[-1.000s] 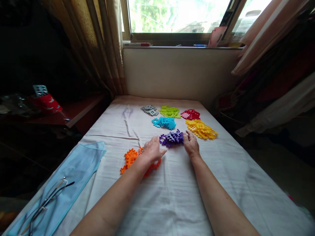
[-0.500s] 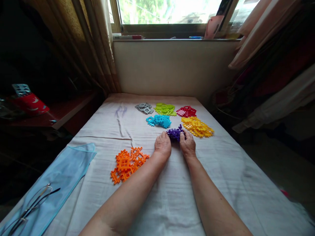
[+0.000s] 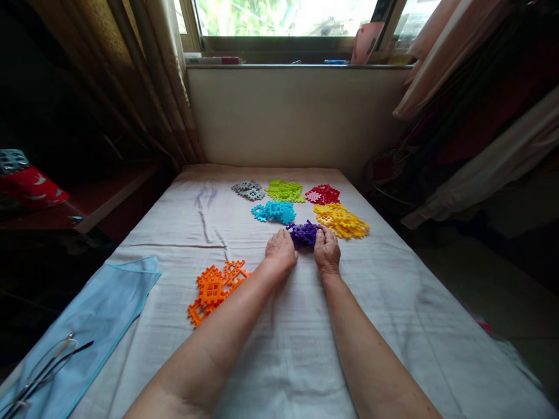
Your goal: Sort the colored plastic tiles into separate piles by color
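Note:
A small heap of purple interlocking plastic pieces (image 3: 304,234) lies on the white sheet between my two hands. At its left side my left hand (image 3: 280,249) is curled against it, with the fingertips mostly hidden. My right hand (image 3: 327,250) presses the right side, its thumb and fingers bent around the outer pieces. Just behind is a blue pile (image 3: 274,212), and a yellow pile (image 3: 342,221) sits close to my right fingers. Orange pieces (image 3: 212,290) lie to the left, partly covered by my left forearm.
Further back are grey (image 3: 248,190), lime green (image 3: 285,191) and red (image 3: 322,194) piles. Eyeglasses (image 3: 48,366) rest on a light blue cloth (image 3: 109,314) at the left edge. A wall and window stand behind the bed; hanging clothes (image 3: 471,134) are on the right.
The view has shifted slightly, moving everything a little left. Both hands stay at the purple heap, and the piece that stuck up near my right thumb now sits lower.

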A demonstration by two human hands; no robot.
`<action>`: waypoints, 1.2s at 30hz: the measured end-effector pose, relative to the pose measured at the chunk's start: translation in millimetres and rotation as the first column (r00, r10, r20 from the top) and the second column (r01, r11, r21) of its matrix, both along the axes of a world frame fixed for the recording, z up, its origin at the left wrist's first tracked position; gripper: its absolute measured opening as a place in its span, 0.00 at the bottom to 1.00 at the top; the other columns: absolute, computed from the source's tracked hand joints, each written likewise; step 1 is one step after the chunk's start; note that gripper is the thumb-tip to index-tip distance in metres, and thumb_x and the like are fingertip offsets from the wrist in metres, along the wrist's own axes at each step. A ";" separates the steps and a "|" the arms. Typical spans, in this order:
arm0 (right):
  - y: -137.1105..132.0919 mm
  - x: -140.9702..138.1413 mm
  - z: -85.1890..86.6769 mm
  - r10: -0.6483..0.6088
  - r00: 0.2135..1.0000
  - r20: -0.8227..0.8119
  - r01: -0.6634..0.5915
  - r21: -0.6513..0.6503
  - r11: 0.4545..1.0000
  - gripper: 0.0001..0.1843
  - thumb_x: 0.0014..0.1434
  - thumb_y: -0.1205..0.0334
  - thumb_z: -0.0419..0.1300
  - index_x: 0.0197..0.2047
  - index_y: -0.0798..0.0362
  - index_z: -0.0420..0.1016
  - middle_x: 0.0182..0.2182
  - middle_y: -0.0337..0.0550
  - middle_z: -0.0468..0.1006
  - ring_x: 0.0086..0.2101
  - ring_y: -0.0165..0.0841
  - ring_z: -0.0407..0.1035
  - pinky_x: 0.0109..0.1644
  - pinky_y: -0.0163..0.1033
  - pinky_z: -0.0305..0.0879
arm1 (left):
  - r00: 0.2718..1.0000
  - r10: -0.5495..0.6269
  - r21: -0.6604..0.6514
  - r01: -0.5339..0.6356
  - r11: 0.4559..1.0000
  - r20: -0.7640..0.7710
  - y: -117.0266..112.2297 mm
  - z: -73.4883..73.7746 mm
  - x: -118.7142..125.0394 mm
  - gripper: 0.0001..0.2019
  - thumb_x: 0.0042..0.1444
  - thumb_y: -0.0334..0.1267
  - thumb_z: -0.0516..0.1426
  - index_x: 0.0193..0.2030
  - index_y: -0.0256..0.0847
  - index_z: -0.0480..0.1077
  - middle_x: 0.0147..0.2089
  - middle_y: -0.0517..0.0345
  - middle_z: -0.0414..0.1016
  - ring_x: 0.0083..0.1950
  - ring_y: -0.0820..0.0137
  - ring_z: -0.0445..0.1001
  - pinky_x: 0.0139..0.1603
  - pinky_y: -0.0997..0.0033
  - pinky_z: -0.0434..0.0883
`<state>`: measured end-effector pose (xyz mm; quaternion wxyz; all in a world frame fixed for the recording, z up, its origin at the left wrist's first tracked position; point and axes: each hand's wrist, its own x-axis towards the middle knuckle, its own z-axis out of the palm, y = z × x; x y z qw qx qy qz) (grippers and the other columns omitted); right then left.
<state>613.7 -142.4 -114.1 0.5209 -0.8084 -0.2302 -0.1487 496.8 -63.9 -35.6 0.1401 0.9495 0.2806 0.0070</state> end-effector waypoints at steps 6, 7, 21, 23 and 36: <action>0.9 2.6 -1.2 -0.013 0.999 0.035 0.012 0.015 1.000 0.25 0.62 0.51 0.44 0.47 0.56 0.76 0.47 0.57 0.77 0.51 0.42 0.69 0.60 0.51 0.62 | 0.997 -0.075 -0.018 0.075 0.997 -0.014 15.8 12.1 -33.0 0.21 0.57 0.39 0.56 0.57 0.34 0.67 0.61 0.41 0.70 0.62 0.57 0.68 0.62 0.63 0.64; 0.2 2.8 -0.4 -0.022 0.999 0.042 0.021 0.026 0.999 0.25 0.62 0.52 0.45 0.47 0.56 0.76 0.47 0.57 0.77 0.51 0.42 0.69 0.60 0.52 0.63 | 0.997 -0.077 -0.014 0.077 0.997 -0.011 21.9 13.8 -43.2 0.21 0.58 0.39 0.56 0.58 0.35 0.67 0.62 0.42 0.69 0.64 0.58 0.67 0.64 0.62 0.63; -24.0 -121.7 30.3 0.541 0.837 0.080 -0.519 -0.195 0.832 0.14 0.60 0.63 0.54 0.45 0.50 0.78 0.40 0.46 0.81 0.41 0.36 0.74 0.49 0.42 0.70 | 0.894 0.203 -0.096 -0.179 0.979 0.400 71.4 -41.0 -207.2 0.22 0.57 0.49 0.53 0.57 0.44 0.71 0.63 0.48 0.70 0.66 0.55 0.65 0.69 0.44 0.53; -26.0 -136.8 28.7 0.571 0.819 0.057 -0.529 -0.308 0.790 0.13 0.58 0.64 0.56 0.44 0.50 0.79 0.41 0.46 0.81 0.42 0.38 0.73 0.50 0.44 0.68 | 0.838 0.227 -0.172 -0.161 0.972 0.497 69.1 -43.8 -207.7 0.22 0.57 0.50 0.53 0.54 0.43 0.73 0.61 0.48 0.72 0.64 0.56 0.68 0.68 0.48 0.57; -15.4 -154.4 33.0 0.451 0.892 0.000 -0.404 -0.448 0.798 0.03 0.56 0.65 0.62 0.31 0.49 0.77 0.47 0.44 0.78 0.48 0.40 0.67 0.52 0.45 0.58 | 0.417 0.690 -0.778 0.070 0.624 0.591 90.3 -34.4 -190.3 0.27 0.49 0.61 0.60 0.43 0.39 0.76 0.47 0.47 0.79 0.50 0.60 0.76 0.55 0.59 0.71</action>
